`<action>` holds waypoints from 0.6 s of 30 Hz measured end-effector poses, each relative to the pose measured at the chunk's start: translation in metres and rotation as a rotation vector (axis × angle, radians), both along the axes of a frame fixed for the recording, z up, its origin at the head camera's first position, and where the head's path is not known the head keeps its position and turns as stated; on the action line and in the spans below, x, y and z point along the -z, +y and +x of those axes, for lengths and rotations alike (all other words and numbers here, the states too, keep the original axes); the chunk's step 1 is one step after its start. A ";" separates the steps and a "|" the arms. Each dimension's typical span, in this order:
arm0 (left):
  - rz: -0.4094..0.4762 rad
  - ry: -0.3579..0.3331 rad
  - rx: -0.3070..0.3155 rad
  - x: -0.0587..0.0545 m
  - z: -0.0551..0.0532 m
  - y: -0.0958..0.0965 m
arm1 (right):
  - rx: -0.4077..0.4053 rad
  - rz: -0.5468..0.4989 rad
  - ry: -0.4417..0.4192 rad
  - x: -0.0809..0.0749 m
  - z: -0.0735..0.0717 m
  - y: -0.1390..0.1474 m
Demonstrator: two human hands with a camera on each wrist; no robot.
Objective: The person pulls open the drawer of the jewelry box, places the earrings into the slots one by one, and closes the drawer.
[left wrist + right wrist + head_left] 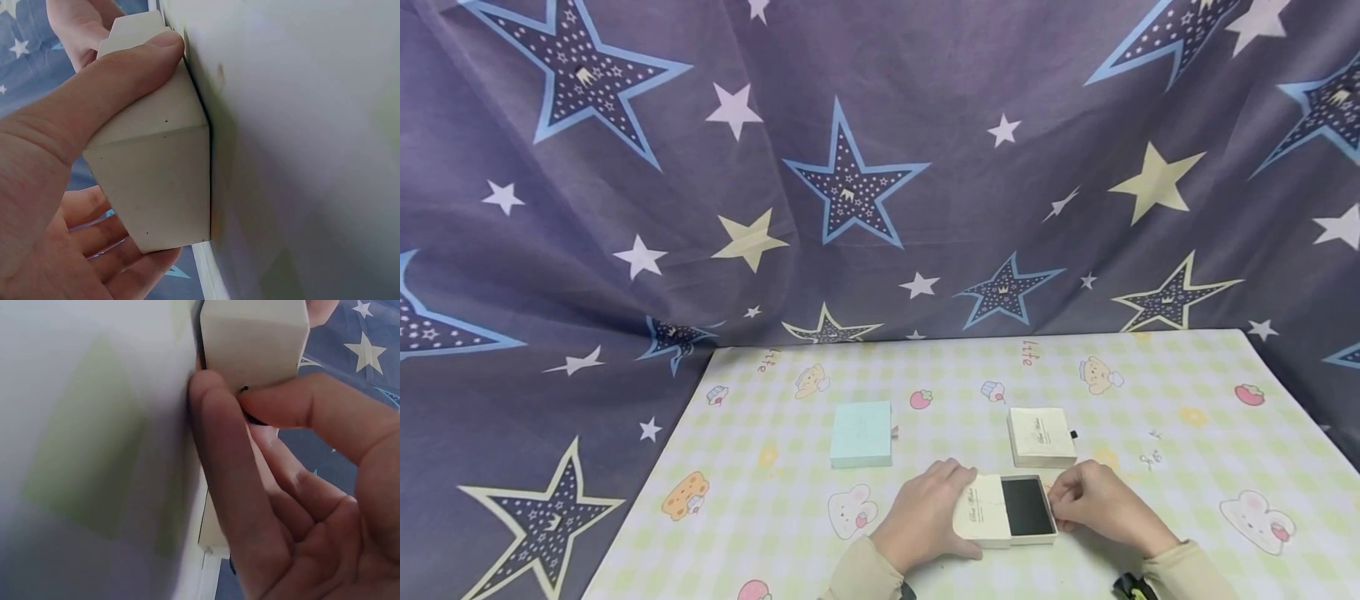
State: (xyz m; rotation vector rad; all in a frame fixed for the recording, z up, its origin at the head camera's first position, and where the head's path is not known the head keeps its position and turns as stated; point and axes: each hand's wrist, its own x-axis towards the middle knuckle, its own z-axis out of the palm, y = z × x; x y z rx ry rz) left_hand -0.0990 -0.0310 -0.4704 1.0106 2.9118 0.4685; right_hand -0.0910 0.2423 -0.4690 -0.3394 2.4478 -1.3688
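Lower centre of the head view, the cream box [988,527] sits with its drawer [1032,508] part-way out; left hand [928,512] grips the box, right hand [1097,504] pinches the black tab [255,419]. A straight, level slide should prevent binding. The pinch hides much of the tab; the lettering [974,504] is too small to read.

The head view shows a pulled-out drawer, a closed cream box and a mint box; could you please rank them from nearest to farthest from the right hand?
From the right hand:
1. Pulled-out drawer: right at the hand, on its left.
2. Closed cream box: beyond the hand, slightly left.
3. Mint box: well off to the left.
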 end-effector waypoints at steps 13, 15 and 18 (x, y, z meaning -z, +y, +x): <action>0.008 0.009 0.004 0.002 -0.001 0.000 | 0.000 0.030 -0.009 0.002 -0.001 0.010; 0.007 0.010 0.005 0.002 -0.001 -0.001 | 0.007 0.035 -0.014 0.003 0.000 0.013; 0.007 0.014 0.007 0.002 -0.001 -0.001 | 0.014 0.035 -0.025 0.003 0.000 0.016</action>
